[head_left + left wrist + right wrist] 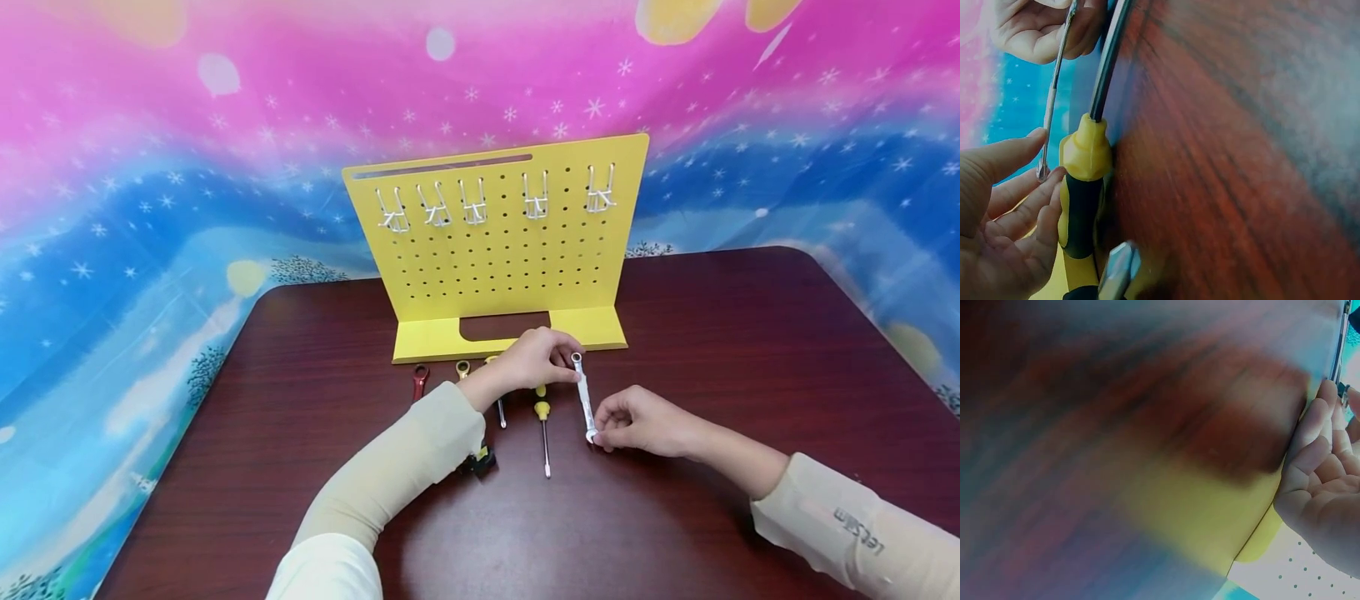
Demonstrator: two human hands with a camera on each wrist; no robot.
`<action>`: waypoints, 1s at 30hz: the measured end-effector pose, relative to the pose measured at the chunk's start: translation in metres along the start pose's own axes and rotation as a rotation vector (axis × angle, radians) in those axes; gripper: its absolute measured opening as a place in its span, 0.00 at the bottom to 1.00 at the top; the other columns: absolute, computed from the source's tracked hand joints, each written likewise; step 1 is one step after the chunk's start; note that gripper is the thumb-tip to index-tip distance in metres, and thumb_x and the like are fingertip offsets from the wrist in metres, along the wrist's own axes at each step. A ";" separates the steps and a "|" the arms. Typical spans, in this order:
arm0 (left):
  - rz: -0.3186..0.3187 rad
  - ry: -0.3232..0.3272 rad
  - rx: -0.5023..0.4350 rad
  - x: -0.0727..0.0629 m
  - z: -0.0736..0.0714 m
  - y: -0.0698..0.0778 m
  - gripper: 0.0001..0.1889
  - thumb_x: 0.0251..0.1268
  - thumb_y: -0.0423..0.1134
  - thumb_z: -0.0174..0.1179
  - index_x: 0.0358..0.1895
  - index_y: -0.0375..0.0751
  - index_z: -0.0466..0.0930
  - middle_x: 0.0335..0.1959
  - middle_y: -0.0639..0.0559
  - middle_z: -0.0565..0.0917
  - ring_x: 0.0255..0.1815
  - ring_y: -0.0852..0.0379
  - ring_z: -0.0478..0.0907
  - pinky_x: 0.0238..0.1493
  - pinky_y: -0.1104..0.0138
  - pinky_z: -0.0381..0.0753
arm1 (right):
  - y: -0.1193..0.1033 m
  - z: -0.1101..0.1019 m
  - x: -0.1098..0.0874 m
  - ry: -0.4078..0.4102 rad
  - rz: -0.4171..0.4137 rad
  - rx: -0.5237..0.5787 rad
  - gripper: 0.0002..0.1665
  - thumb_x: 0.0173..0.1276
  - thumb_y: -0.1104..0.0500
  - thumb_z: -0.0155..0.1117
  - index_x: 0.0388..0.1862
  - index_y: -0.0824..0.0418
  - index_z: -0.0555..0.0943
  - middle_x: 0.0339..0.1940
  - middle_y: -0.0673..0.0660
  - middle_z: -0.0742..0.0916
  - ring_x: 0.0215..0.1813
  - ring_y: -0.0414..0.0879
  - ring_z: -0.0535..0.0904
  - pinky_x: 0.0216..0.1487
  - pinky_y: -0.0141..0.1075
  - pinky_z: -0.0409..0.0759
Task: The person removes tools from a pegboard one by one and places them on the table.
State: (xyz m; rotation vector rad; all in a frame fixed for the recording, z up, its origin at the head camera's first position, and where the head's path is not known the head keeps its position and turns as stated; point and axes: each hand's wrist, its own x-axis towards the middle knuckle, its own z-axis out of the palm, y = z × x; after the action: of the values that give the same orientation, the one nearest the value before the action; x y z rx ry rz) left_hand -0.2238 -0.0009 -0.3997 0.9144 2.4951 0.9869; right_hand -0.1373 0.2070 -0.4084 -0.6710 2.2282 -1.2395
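Observation:
A silver combination wrench (582, 396) is held between both hands, its ring end toward the pegboard and its open end toward the person. My left hand (531, 360) reaches across the tools and pinches it near the ring end; in the left wrist view, thumb and fingers meet around that tip. The right hand (651, 422) pinches the open end, fingers curled. Just left of the wrench lies a screwdriver (542, 411) with a yellow-and-black handle (1082, 206), its shaft pointing toward the person. In the right wrist view the wrench shows only at the upper right edge.
Behind the hands stands a yellow pegboard (495, 258) with several white hooks along its top. Left of the hands lie a red wrench (420, 377), a gold-toned wrench (462, 367), another screwdriver (502, 414) and a black-and-yellow object (481, 460), partly hidden by the left arm.

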 end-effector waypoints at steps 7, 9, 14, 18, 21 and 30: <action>0.017 -0.020 0.109 0.001 0.000 0.002 0.21 0.63 0.39 0.69 0.58 0.38 0.82 0.42 0.51 0.89 0.41 0.63 0.83 0.45 0.78 0.78 | -0.003 0.001 -0.001 -0.017 0.026 0.018 0.05 0.61 0.65 0.67 0.30 0.68 0.82 0.21 0.55 0.85 0.22 0.34 0.72 0.23 0.25 0.70; 0.016 -0.021 0.109 0.001 0.000 0.002 0.21 0.62 0.39 0.69 0.58 0.38 0.82 0.42 0.51 0.89 0.41 0.63 0.83 0.45 0.78 0.78 | -0.003 0.001 0.000 -0.016 0.031 0.016 0.05 0.62 0.65 0.67 0.30 0.68 0.82 0.21 0.54 0.85 0.22 0.34 0.72 0.23 0.25 0.70; 0.010 -0.032 0.095 0.002 0.001 0.001 0.20 0.62 0.38 0.69 0.57 0.39 0.82 0.43 0.50 0.89 0.42 0.60 0.83 0.45 0.76 0.78 | -0.005 0.001 0.001 -0.014 0.034 -0.008 0.05 0.62 0.66 0.67 0.29 0.68 0.81 0.20 0.55 0.85 0.21 0.34 0.71 0.22 0.26 0.68; 0.011 -0.038 0.111 0.001 0.000 0.000 0.20 0.63 0.38 0.68 0.58 0.39 0.82 0.44 0.50 0.89 0.42 0.59 0.83 0.45 0.76 0.78 | -0.006 0.001 0.002 -0.003 0.033 -0.050 0.05 0.61 0.65 0.68 0.28 0.66 0.81 0.19 0.55 0.84 0.20 0.34 0.71 0.22 0.26 0.67; 0.009 -0.043 0.126 0.001 0.001 0.000 0.21 0.64 0.39 0.68 0.59 0.40 0.81 0.46 0.50 0.89 0.43 0.59 0.83 0.45 0.76 0.78 | -0.007 0.002 0.002 0.014 0.037 -0.102 0.06 0.61 0.64 0.68 0.26 0.64 0.81 0.17 0.52 0.83 0.20 0.33 0.70 0.22 0.26 0.67; -0.010 -0.054 0.140 -0.001 0.002 -0.002 0.21 0.65 0.41 0.66 0.60 0.41 0.81 0.51 0.52 0.88 0.46 0.59 0.83 0.48 0.75 0.79 | -0.008 0.003 0.002 0.035 0.035 -0.199 0.08 0.60 0.62 0.70 0.23 0.60 0.80 0.14 0.47 0.80 0.18 0.34 0.69 0.21 0.27 0.66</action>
State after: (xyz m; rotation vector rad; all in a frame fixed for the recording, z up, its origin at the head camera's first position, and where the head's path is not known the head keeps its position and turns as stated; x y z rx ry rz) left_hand -0.2225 -0.0016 -0.4024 0.9559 2.5459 0.7825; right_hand -0.1353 0.2003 -0.4030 -0.6863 2.4033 -1.0290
